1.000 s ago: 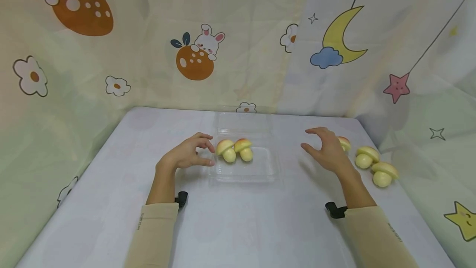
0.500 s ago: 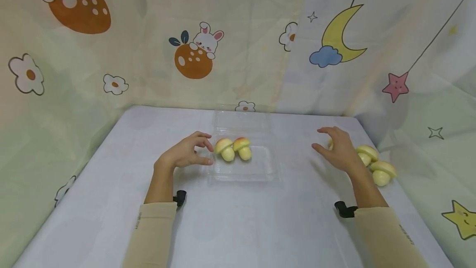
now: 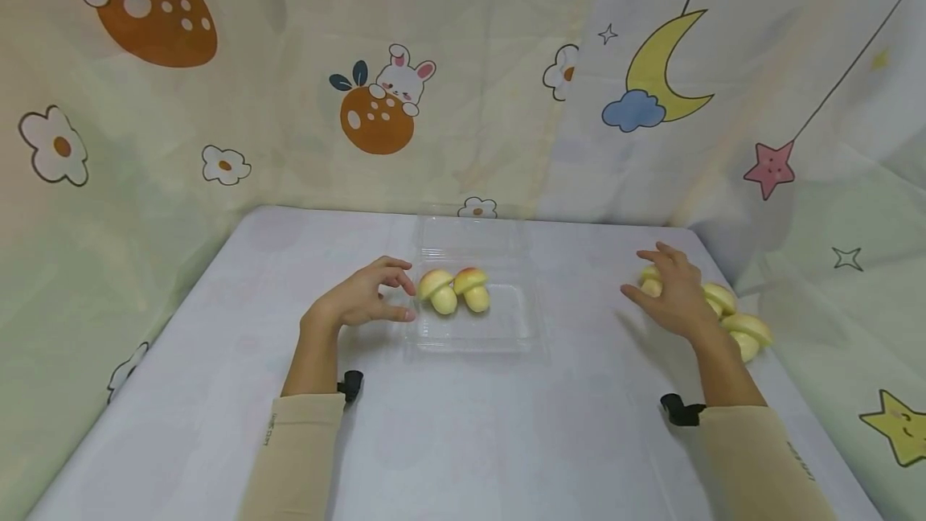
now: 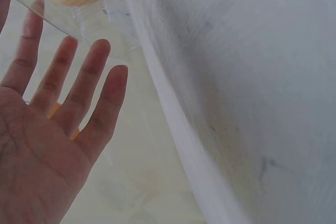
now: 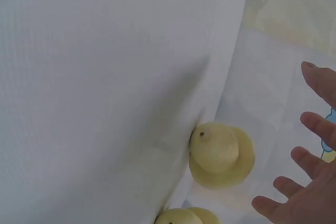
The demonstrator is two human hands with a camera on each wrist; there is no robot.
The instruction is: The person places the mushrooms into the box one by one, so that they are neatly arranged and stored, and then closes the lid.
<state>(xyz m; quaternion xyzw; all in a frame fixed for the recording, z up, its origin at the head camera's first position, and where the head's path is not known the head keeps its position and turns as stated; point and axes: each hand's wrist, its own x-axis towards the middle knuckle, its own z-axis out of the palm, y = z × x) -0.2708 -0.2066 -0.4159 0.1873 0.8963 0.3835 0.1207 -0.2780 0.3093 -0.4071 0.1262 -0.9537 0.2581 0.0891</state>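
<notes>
Two toy mushrooms, a left one (image 3: 438,291) and a right one (image 3: 473,290), with pale stems and yellow-red caps, lie in a clear plastic box (image 3: 506,336) whose lid stands raised behind. My left hand (image 3: 365,293) is at the box's left side, fingers spread; whether it touches the box I cannot tell. Over at the right, my right hand (image 3: 673,292) hovers with parted fingers above more mushrooms, holding nothing. One mushroom (image 3: 652,281) shows between its thumb and fingers, apart from them in the right wrist view, where that mushroom (image 5: 218,153) stands on the table.
Two more mushrooms, a partly hidden one (image 3: 720,298) and a nearer one (image 3: 748,331), lie by the table's right edge, behind the right hand and forearm. A white cloth covers the table (image 3: 463,441). Printed curtains (image 3: 477,103) hang around it at the back and sides.
My right hand has moved to the right, over the loose mushrooms, and its fingers have spread. My left hand and the box have stayed in place.
</notes>
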